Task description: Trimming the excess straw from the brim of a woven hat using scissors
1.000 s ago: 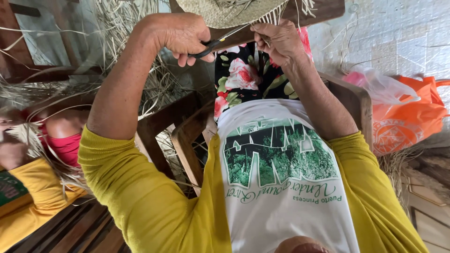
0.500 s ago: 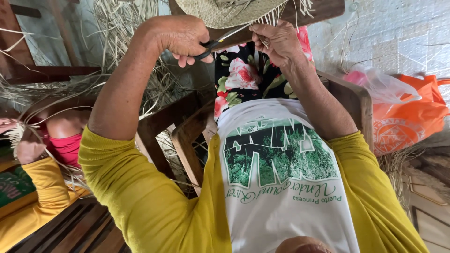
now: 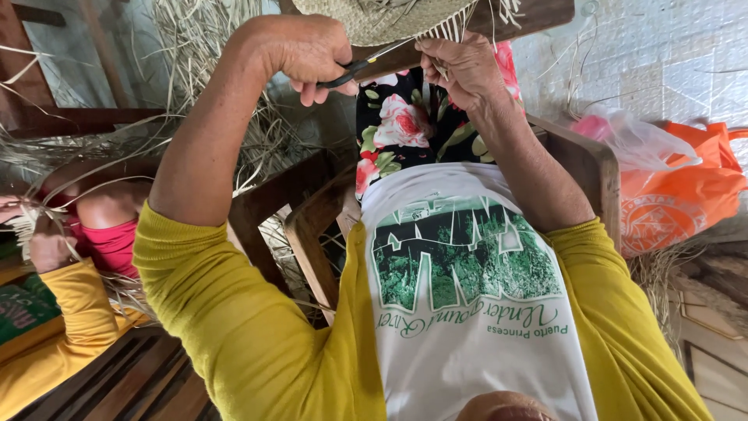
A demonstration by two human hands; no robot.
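Observation:
My left hand (image 3: 300, 51) grips black-handled scissors (image 3: 354, 72), blades pointing right toward the rim of a woven straw hat (image 3: 374, 17) at the top edge. My right hand (image 3: 463, 70) pinches loose straw ends (image 3: 448, 33) hanging from that rim, just right of the scissor tips. Both arms are in yellow sleeves and reach up over my lap, which is covered by a floral cloth (image 3: 397, 125). Most of the hat is cut off by the frame.
A wooden chair frame (image 3: 312, 226) stands below my left arm. At the left, another person's hand (image 3: 47, 245) in a yellow sleeve handles straw strips. Loose straw (image 3: 202, 54) hangs behind. An orange bag (image 3: 678, 203) and a clear plastic bag (image 3: 635, 140) lie at the right.
My hands, the scissors and the hat have barely moved. The other person's hand at the left has come further into view with straw strips.

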